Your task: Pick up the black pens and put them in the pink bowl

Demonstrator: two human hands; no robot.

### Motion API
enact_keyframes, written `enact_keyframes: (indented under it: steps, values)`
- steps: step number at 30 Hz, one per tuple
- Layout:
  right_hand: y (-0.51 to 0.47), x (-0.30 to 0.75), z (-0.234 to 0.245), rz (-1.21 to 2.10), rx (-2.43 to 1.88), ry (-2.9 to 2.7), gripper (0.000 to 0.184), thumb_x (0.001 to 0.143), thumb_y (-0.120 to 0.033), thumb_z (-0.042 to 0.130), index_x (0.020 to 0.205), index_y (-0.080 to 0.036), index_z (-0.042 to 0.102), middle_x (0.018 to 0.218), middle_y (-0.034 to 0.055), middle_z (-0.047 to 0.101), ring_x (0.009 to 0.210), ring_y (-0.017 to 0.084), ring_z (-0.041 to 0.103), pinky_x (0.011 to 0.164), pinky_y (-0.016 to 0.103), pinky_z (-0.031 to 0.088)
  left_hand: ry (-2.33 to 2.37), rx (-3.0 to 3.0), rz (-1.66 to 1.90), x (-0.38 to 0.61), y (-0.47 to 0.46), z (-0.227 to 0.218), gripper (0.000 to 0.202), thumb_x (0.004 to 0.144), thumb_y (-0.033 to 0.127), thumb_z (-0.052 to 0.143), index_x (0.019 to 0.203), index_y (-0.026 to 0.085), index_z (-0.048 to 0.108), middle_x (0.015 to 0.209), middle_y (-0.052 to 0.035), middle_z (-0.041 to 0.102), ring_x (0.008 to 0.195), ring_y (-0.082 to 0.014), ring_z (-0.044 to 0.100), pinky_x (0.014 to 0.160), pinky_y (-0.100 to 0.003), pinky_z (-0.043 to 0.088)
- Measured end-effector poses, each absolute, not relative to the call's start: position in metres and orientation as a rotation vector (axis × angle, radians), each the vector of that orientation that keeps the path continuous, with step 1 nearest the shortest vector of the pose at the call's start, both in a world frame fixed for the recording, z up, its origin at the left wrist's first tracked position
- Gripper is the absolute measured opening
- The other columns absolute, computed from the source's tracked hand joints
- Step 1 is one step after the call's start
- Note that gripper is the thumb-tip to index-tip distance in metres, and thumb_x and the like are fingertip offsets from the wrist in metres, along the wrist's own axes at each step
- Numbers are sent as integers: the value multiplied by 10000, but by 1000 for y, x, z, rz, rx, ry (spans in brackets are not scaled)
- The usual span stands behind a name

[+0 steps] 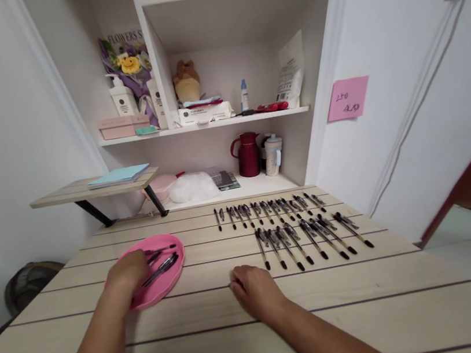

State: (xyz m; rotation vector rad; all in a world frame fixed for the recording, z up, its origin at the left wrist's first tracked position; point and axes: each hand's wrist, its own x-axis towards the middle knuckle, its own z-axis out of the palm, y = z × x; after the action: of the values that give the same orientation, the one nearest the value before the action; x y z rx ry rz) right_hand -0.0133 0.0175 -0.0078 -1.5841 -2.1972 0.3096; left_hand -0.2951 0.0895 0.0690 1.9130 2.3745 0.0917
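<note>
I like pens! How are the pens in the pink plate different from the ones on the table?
The plate pens lie bunched together; the table pens lie side by side in two rows. The plate pens are few, the table pens many. All look dark and slim.

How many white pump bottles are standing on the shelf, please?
2. One pump bottle stands left of the bouquet, the second pump bottle right of it, against the shelf divider. Others may be hidden.
</note>
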Motion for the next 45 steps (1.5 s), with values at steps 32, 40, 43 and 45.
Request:
enact_keyframes:
  steps: [32,40,43,45]
  values:
    - [48,-17,28,1429,-1036,-726,372,719,-544,542,823,-190,488,685,20,639,329,84,475,221,170,285,1020,865,1052,-87,25,13,204,674,313,564,618,169,431,464,58,427,353,-36,342,370,-177,189]
    - [50,-13,9,1431,-1058,-729,367,708,-526,559,702,-186,421,607,-1,632,236,37,376,193,133,210,872,781,955,-92,24,-2,296,626,378,633,664,164,433,525,50,461,361,-11,277,377,-172,110]
    - [48,-10,13,1449,-1023,-748,371,708,-529,557,688,-188,412,600,-11,633,205,21,316,182,138,180,826,790,929,-95,24,2,313,627,396,642,679,152,453,548,28,496,373,-10,281,386,-174,113]
    - [48,-8,16,1447,-1023,-771,375,711,-536,550,687,-186,419,595,-10,632,199,22,307,178,142,172,805,794,923,-96,23,4,307,634,390,642,683,146,462,560,16,511,379,-9,282,392,-175,115]
